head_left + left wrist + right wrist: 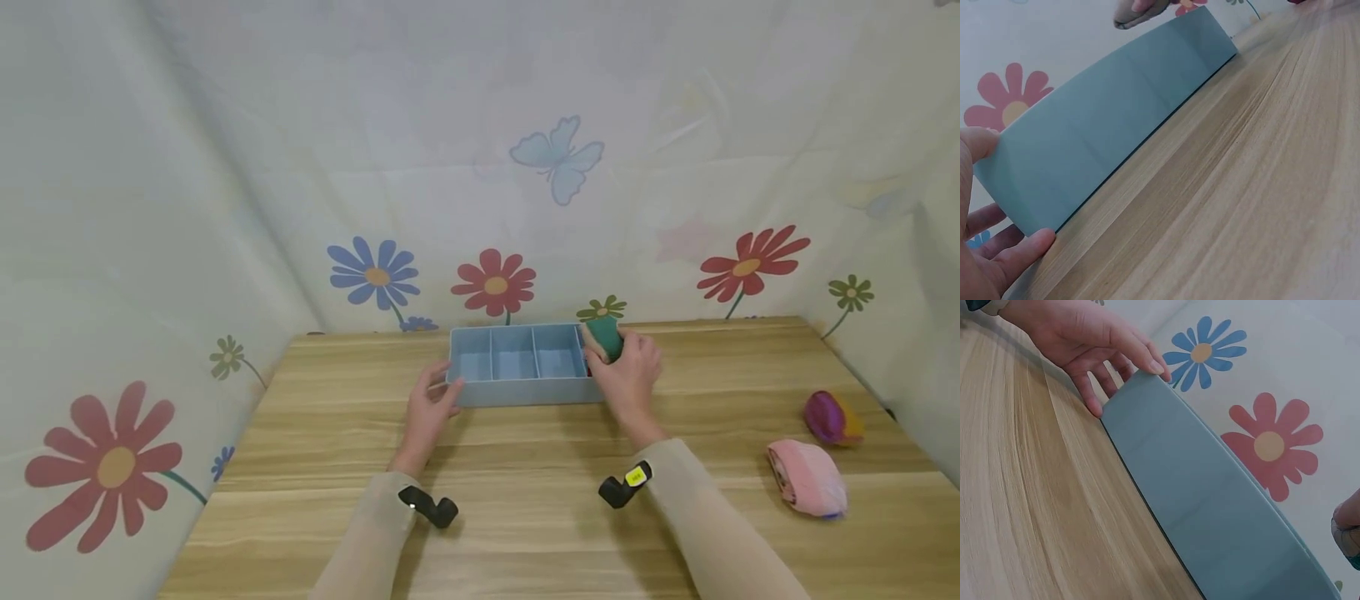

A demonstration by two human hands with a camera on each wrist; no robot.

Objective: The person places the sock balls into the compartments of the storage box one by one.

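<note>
From my end, the left hand (429,412) sits at the left end of the light-blue box (525,392), thumb and fingers bent round its corner, holding it on the desk (525,500). The box's long axis runs left to right, split into compartments. Its walls look like thin, smooth plastic, straight-edged and square-cornered; the desk is wood-grained in pale streaks. At the rightmost compartment, my right hand (630,375) pinches the green-and-beige bundle (606,336) between thumb and fingers. The left wrist view shows that bundle above the rim, so I judge the relation that counts to be the compartment lying below those fingers; the right hand is nearer to it, the left at the opposite end. The bundle reads as soft cloth, rounded and tilted; its long axis I can't tell for certain behind the hand. A sliver of red (590,372) shows below it, too small to identify. Further right, well apart from the box, lie a pink roll (810,479), puffy and folded, and near it a smaller, rounded purple-and-yellow bundle (828,417).
</note>
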